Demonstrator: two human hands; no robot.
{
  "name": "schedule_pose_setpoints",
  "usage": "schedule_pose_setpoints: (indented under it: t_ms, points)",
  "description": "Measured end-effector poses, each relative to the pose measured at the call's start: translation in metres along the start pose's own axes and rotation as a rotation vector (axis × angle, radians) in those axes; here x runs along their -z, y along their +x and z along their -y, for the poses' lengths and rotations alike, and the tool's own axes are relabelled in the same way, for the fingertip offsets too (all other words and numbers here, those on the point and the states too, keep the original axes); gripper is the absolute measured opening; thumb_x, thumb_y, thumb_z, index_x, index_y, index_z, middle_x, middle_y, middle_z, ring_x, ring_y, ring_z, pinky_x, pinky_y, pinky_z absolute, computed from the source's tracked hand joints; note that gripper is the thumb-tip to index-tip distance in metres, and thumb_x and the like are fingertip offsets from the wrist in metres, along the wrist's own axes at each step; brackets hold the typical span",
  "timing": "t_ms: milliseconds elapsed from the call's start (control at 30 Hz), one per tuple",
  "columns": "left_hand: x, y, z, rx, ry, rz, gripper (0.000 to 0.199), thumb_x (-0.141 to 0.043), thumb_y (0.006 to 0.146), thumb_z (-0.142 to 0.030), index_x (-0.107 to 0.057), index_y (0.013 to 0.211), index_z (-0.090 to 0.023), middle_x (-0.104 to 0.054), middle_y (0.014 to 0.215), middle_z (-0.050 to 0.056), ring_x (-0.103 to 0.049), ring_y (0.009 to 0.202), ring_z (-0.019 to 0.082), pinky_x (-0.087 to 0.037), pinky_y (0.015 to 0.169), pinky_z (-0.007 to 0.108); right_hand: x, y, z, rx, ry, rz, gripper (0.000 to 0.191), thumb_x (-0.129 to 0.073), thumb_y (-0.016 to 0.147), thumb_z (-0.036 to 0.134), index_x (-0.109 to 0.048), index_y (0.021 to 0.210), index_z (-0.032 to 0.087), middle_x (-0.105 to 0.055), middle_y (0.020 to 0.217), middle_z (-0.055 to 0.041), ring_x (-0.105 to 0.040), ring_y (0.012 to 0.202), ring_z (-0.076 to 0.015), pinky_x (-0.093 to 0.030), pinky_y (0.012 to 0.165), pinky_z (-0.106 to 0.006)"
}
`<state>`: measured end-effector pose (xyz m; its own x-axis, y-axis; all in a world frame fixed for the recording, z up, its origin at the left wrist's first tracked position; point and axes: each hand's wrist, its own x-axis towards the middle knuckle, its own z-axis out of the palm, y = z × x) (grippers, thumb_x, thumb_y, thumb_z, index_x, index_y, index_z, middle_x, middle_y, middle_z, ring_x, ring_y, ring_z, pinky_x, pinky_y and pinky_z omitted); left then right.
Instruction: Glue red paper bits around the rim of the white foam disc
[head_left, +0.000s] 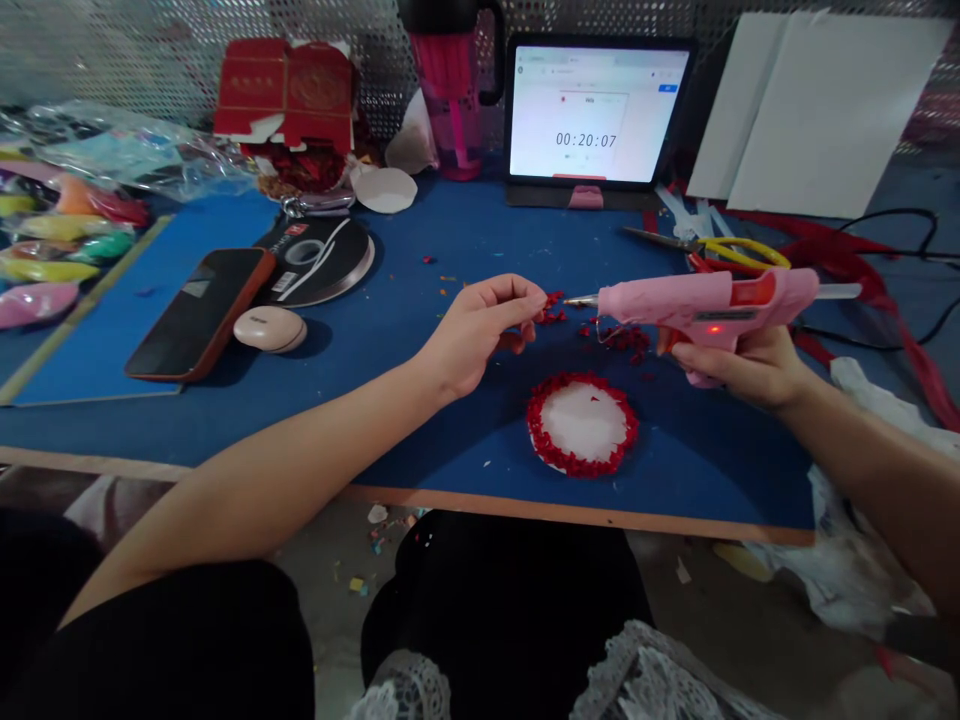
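My left hand [487,325] pinches a small red paper piece [553,300] between thumb and fingertips. Wrapped round the handle of a pink glue gun [667,300] is my right hand [739,365], at the right. The gun's metal nozzle points left and its tip is close beside the red piece. Below the nozzle, a white disc [577,420] ringed with red bits lies flat on the blue table near its front edge. Loose red scraps [630,340] are scattered under the gun.
A tablet [596,115] stands at the back beside a pink bottle [454,110]. Scissors [720,248] and red ribbon [900,320] lie right. Left are a ribbon spool [319,260], a phone [201,315] and a beige oval object [270,329]. White boards [817,120] lean behind.
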<state>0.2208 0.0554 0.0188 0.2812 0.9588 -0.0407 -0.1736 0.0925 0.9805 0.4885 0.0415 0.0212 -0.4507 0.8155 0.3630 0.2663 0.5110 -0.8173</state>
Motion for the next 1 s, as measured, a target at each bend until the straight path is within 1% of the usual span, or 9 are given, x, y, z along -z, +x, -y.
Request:
schedule_pose_setpoints:
  t_ms: [67, 133, 200, 267, 467, 667, 1000]
  points:
    - [-0.0006, -0.0010, -0.0002, 0.002, -0.011, 0.012, 0.012, -0.064, 0.080, -0.016, -0.058, 0.069, -0.016, -0.053, 0.063, -0.002, -0.050, 0.053, 0.006, -0.037, 0.045, 0.017, -0.0007, 0.0000, 0.0003, -0.011, 0.000, 0.002, 0.010, -0.070, 0.075, 0.018, -0.063, 0.073, 0.023, -0.058, 0.050, 0.0029, -0.051, 0.038, -0.0117, -0.040, 0.035, -0.023]
    - [-0.0015, -0.0026, -0.0011, 0.008, -0.019, 0.021, 0.012, -0.064, 0.080, -0.017, -0.058, 0.070, -0.016, -0.053, 0.063, -0.002, -0.050, 0.054, 0.005, -0.037, 0.046, 0.015, -0.0015, -0.0008, 0.0009, -0.026, -0.002, -0.001, 0.008, -0.070, 0.077, 0.022, -0.063, 0.074, 0.022, -0.058, 0.051, 0.0029, -0.051, 0.038, -0.0112, -0.040, 0.034, -0.022]
    - [-0.0025, -0.0043, -0.0022, 0.017, -0.019, 0.028, 0.012, -0.064, 0.080, -0.019, -0.057, 0.071, -0.015, -0.053, 0.065, -0.003, -0.050, 0.054, 0.005, -0.038, 0.047, 0.014, -0.0018, -0.0020, 0.0011, -0.020, -0.007, -0.003, 0.011, -0.070, 0.079, 0.029, -0.063, 0.075, 0.021, -0.058, 0.052, 0.0029, -0.051, 0.038, -0.0102, -0.039, 0.034, -0.021]
    - [-0.0033, -0.0055, -0.0031, 0.022, -0.012, 0.029, 0.011, -0.064, 0.080, -0.019, -0.056, 0.072, -0.015, -0.053, 0.066, -0.003, -0.050, 0.055, 0.004, -0.038, 0.047, 0.014, -0.0014, -0.0031, 0.0007, -0.004, -0.018, 0.004, 0.013, -0.069, 0.080, 0.031, -0.063, 0.074, 0.021, -0.057, 0.052, 0.0028, -0.050, 0.039, -0.0094, -0.039, 0.034, -0.020]
    - [-0.0027, -0.0049, -0.0028, 0.018, -0.029, 0.046, 0.011, -0.062, 0.081, -0.017, -0.055, 0.073, -0.014, -0.053, 0.066, -0.003, -0.050, 0.053, 0.004, -0.037, 0.046, 0.014, -0.0003, -0.0042, -0.0012, -0.021, -0.021, 0.017, 0.012, -0.069, 0.082, 0.032, -0.064, 0.076, 0.023, -0.057, 0.053, 0.0030, -0.051, 0.039, -0.0098, -0.041, 0.034, -0.020]
    - [-0.0027, -0.0043, -0.0030, 0.027, -0.029, 0.045, 0.011, -0.061, 0.082, -0.016, -0.055, 0.073, -0.014, -0.053, 0.066, -0.004, -0.050, 0.053, 0.003, -0.037, 0.046, 0.014, -0.0002, -0.0044, -0.0014, -0.009, -0.010, 0.016, 0.013, -0.069, 0.082, 0.033, -0.064, 0.076, 0.023, -0.056, 0.050, 0.0031, -0.050, 0.037, -0.0098, -0.039, 0.034, -0.021]
    - [-0.0032, -0.0044, -0.0034, 0.040, -0.004, 0.038, 0.011, -0.061, 0.081, -0.019, -0.056, 0.073, -0.015, -0.053, 0.066, -0.003, -0.049, 0.054, 0.004, -0.037, 0.047, 0.015, -0.0008, -0.0038, -0.0009, 0.000, -0.031, 0.029, 0.010, -0.067, 0.082, 0.027, -0.061, 0.075, 0.024, -0.055, 0.048, 0.0039, -0.050, 0.037, -0.0102, -0.039, 0.034, -0.021]
